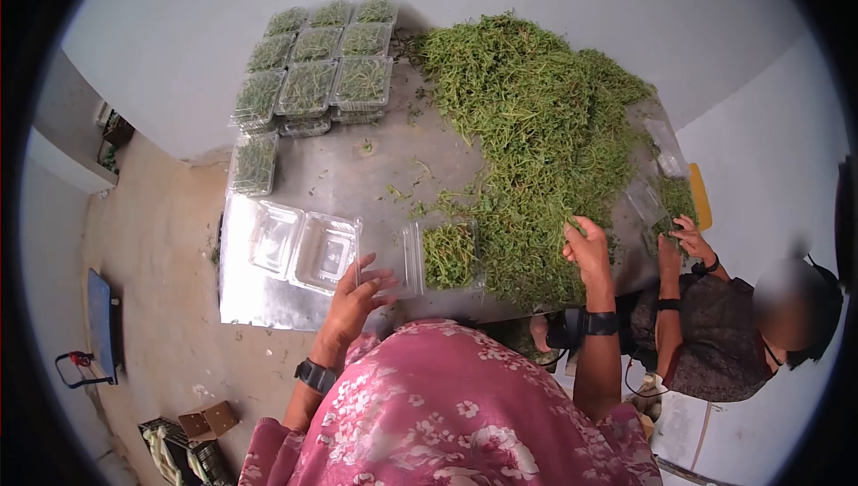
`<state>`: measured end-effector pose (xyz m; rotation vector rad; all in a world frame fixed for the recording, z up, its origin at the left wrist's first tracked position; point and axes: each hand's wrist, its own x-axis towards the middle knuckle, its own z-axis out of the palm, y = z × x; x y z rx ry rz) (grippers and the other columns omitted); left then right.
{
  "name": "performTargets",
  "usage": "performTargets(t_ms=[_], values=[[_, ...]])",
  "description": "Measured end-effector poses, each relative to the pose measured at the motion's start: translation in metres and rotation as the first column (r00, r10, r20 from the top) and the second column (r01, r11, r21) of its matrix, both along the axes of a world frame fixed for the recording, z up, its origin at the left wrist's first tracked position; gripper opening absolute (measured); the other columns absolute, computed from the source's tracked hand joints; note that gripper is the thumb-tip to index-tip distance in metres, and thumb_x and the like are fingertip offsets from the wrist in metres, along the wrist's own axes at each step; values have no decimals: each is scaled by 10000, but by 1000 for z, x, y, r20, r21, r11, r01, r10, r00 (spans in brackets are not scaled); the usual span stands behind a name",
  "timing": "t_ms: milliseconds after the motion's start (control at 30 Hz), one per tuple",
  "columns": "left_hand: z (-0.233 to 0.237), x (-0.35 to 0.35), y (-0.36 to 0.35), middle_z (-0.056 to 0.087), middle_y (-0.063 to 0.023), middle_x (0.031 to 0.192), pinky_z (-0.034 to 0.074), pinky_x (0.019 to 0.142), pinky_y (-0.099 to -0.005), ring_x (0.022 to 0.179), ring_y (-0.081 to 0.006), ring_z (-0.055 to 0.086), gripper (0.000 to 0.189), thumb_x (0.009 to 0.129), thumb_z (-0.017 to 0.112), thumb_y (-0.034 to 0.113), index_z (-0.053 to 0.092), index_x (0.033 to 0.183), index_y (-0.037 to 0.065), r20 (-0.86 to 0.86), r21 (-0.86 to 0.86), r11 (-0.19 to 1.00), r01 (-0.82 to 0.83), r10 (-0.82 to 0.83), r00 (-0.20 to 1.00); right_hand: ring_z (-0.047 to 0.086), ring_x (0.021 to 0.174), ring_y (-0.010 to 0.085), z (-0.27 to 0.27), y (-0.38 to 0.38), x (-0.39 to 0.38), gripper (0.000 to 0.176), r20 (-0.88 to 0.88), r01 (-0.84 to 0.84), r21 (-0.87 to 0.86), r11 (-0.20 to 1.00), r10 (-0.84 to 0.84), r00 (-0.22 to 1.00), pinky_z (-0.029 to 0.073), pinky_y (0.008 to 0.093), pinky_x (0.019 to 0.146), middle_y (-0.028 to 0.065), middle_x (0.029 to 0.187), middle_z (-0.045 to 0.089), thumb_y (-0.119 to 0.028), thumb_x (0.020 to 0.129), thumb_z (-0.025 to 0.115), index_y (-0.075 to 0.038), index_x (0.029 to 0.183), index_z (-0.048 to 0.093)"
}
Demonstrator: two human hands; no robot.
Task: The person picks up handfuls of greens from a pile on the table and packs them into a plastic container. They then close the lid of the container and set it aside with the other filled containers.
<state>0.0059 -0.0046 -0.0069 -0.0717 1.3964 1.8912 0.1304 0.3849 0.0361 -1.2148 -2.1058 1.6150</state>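
Down at the near edge of the metal desk (357,178), the greens are sitting right up against the right hand (587,247): one big pile (536,129) is spreading away beyond it, and its thumb and fingers are pinching together on a small sprig (570,222) at the pile's near side. The left hand (361,290) isn't gripping anything I can see; its fingers are fanning loosely beside the right rim of an empty clear box (326,255), and I can't tell if they're actually touching it.

Between the two hands, one open box of greens (411,258) is lying just beside the pile, its lid folding out toward the left hand. So count-wise: one pile, one filled open box, one empty open box with its lid lying flat to the left.

Farther back on the left, ten packed boxes (315,46) are showing from above: nine are standing three by three, and one is sitting by itself in front. More are peeking out underneath, but I can't count those. Over on the right, one co-worker (715,330) is working both hands around some greens by a yellow thing (701,197).
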Motion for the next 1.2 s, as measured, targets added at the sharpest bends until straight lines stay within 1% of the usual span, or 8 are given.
performTargets(t_ms=[100,200,333,433,533,767,867,1200], values=[[0,1,0,517,-216,1233,513,867,-421,1107,-312,560,536,925,489,95,275,1412,22,5,20,1000,-4,3,1000,607,565,167,-26,14,2,424,308,-213,300,930,117,944,486,335,559,111,676,642,-223,885,606,-25,1255,547],[2,1,-1,515,-216,1239,514,866,-422,1111,-312,558,537,925,490,93,274,1412,23,-8,11,1000,8,-8,1000,635,607,215,-34,14,6,394,363,-222,324,919,96,927,502,404,645,136,701,658,-242,885,596,-58,1233,576],[-1,2,-1,519,-215,1238,516,862,-420,1109,-312,559,539,926,497,99,276,1412,23,-5,12,1000,1,-1,1000,626,989,336,-36,19,6,490,443,-320,318,893,158,882,508,470,808,233,1077,633,-257,836,677,-39,1256,548],[-1,3,0,524,-213,1233,516,862,-419,1106,-310,561,539,927,500,103,278,1411,23,-6,3,1000,-5,5,1000,575,1088,358,-43,17,5,606,555,-474,495,729,155,817,492,464,853,254,1221,551,-241,788,734,-2,1292,496],[-3,3,-1,521,-211,1235,518,861,-409,1112,-305,557,541,930,503,106,275,1413,24,-4,10,1000,-3,3,1000,340,1306,416,-27,-3,-8,703,657,-479,388,787,128,743,408,527,1021,255,1427,323,-276,789,735,-24,1356,405],[-3,3,-3,512,-205,1245,522,862,-389,1125,-298,549,548,931,504,100,266,1419,23,5,19,1000,-3,3,1000,402,1259,423,-58,7,-8,654,670,-532,430,730,137,730,479,548,965,255,1384,382,-269,825,709,-13,1349,412],[-2,2,-2,513,-203,1245,520,863,-387,1119,-293,551,549,929,504,98,267,1418,22,8,10,1000,1,-1,1000,437,1232,416,-41,16,-7,611,544,-372,329,868,148,826,495,562,953,243,1350,431,-280,853,679,-4,1336,427],[-2,-1,-3,523,-204,1235,509,866,-396,1114,-297,556,531,934,490,94,274,1413,20,7,13,1000,25,-25,1000,561,1076,309,-15,-12,-13,500,178,-227,142,963,201,963,462,412,869,224,1147,586,-232,790,704,89,1143,554]])
